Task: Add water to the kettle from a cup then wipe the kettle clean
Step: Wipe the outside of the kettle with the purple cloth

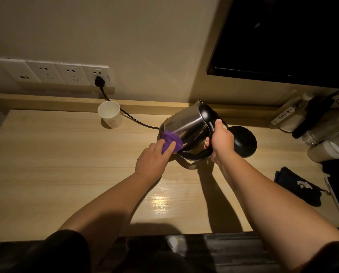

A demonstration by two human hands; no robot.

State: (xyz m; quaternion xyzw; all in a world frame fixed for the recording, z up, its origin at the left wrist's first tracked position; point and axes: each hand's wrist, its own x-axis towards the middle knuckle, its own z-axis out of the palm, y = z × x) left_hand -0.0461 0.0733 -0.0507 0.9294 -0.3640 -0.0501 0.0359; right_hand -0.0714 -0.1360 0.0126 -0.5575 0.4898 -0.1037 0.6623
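Note:
A steel kettle (186,123) with a black lid and handle is tilted onto its side above the wooden desk (66,164), off its round black base (242,140). My right hand (220,139) grips the kettle's black handle. My left hand (154,156) presses a purple cloth (171,139) against the kettle's lower steel wall. A white paper cup (110,115) stands upright at the back of the desk, left of the kettle; what it holds I cannot tell.
A black cord runs from the wall socket strip (54,73) past the cup to the base. A dark screen (282,40) hangs at upper right. Bottles, a power strip (284,115), a dark pouch (296,186) and a phone crowd the desk's right end.

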